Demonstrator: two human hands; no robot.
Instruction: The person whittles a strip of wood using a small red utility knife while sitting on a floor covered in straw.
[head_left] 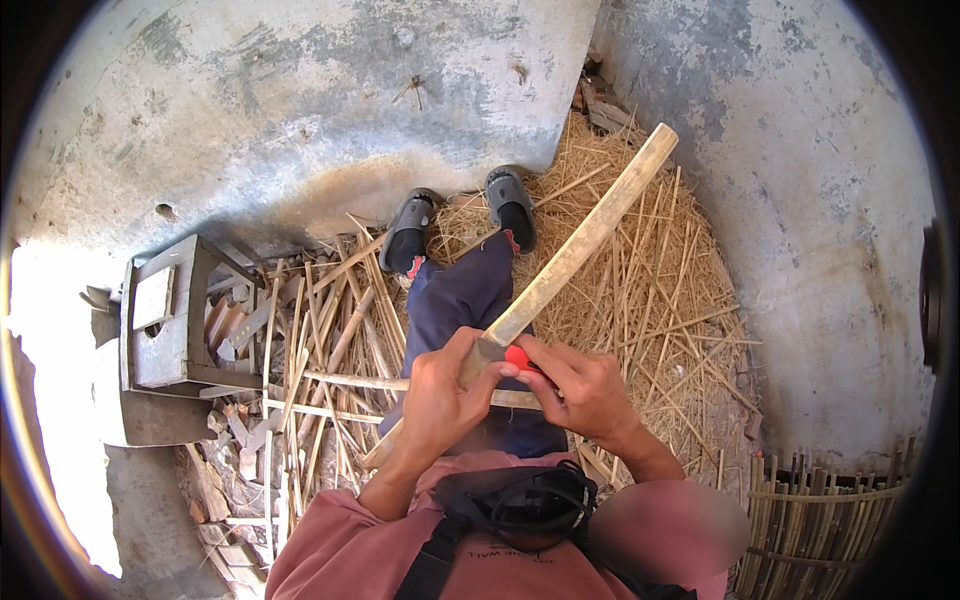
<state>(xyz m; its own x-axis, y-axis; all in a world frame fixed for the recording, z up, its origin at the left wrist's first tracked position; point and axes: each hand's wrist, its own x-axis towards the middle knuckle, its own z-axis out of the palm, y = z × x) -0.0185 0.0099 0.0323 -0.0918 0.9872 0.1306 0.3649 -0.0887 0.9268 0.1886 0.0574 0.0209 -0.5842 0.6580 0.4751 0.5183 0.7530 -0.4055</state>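
A long, pale wooden slat (595,225) slants across my lap, its far end up to the right and its near end low by my left forearm. My left hand (440,390) is closed around the slat's lower part. In my right hand (585,390) is a red-handled knife (518,357), held in a closed grip. Its grey blade lies against the slat, between the two hands. The left thumb reaches over to the red handle. Under both hands, another thin pole (355,381) crosses my thighs. My fingers hide part of the handle and blade.
Straw and split sticks (640,310) cover the floor on the right, with more sticks (340,330) piled on the left. A weathered wooden box (165,315) stands at the left. Plastered walls (300,100) close in ahead and right. A woven stick basket (820,525) sits lower right.
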